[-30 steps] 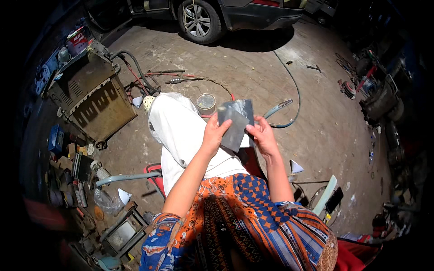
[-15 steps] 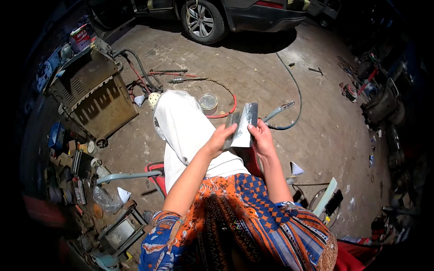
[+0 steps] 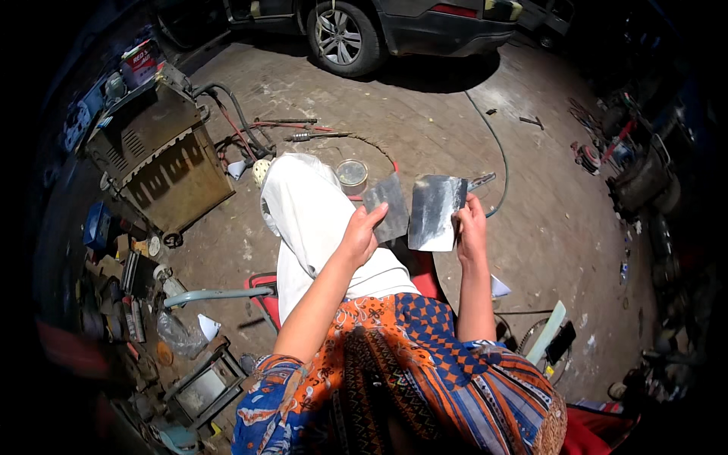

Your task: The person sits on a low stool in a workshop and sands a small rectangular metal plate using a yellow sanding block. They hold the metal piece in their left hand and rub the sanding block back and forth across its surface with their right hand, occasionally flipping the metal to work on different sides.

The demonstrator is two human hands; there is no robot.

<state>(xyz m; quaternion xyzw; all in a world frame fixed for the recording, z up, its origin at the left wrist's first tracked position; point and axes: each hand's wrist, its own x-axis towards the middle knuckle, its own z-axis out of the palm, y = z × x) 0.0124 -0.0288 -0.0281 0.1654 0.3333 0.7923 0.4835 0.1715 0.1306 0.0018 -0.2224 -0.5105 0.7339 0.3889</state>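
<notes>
My left hand (image 3: pixel 361 233) grips a thin dull-grey metal plate (image 3: pixel 390 209) by its near left edge, thumb on top. In my right hand (image 3: pixel 472 232) is a second metal plate (image 3: pixel 435 214), dark with whitish streaks and a bright shine at its near end; I pinch it by the right edge. The two plates are side by side above my lap, with a narrow gap between them. White cloth (image 3: pixel 334 258) covers my left leg, to the left of the plates.
A round tin (image 3: pixel 352 174) stands on the floor past my knee, near hoses and a clamp-like tool (image 3: pixel 481 181). At left are a rusty metal-cased machine (image 3: pixel 163 163) and scattered parts. A car (image 3: pixel 447 30) stands at the far side; more clutter lines the right.
The plates were overlapping and are now apart. My right hand has moved right with its plate, turning its face more toward me. My left hand has shifted slightly.
</notes>
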